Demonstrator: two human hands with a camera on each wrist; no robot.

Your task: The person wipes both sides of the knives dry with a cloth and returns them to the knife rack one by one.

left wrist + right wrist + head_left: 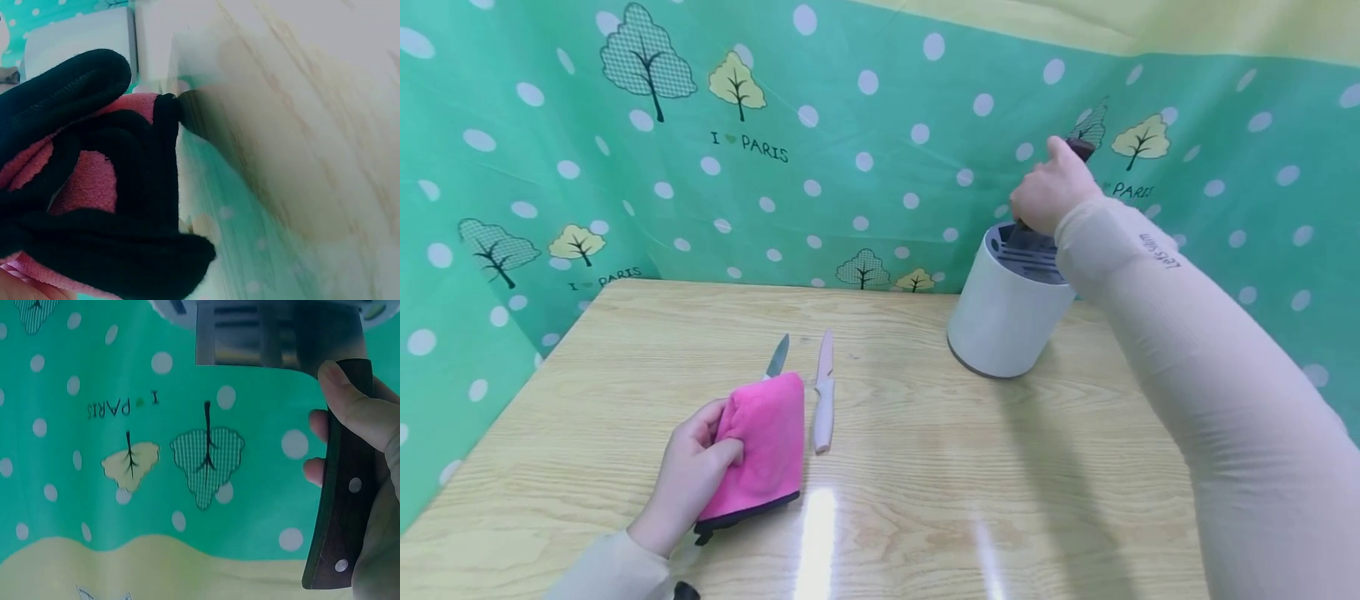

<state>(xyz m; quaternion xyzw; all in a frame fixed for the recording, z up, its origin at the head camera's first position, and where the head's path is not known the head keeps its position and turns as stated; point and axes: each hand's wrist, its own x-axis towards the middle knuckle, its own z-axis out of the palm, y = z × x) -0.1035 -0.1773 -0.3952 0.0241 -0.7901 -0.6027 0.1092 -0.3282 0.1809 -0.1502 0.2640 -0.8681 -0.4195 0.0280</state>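
My right hand [1052, 190] grips the dark riveted handle of a cleaver [340, 494] above the white knife block [1000, 312]. Its broad steel blade [250, 337] reaches the block's slotted top; how deep it sits I cannot tell. Lower left, my left hand [685, 479] pinches a folded pink cloth [771, 450] between thumb and fingers. The left wrist view shows the cloth's black edging [144, 169] in thick folds. Just right of the cloth lies a knife with a pale handle [823, 408]. A smaller knife [778, 357] pokes out behind the cloth, its handle mostly hidden.
The wooden table [895, 400] ends at a green dotted curtain [820, 183] with printed trees, close behind the knife block. At the bottom edge, near the left sleeve, a small black object [686, 592] is partly cut off.
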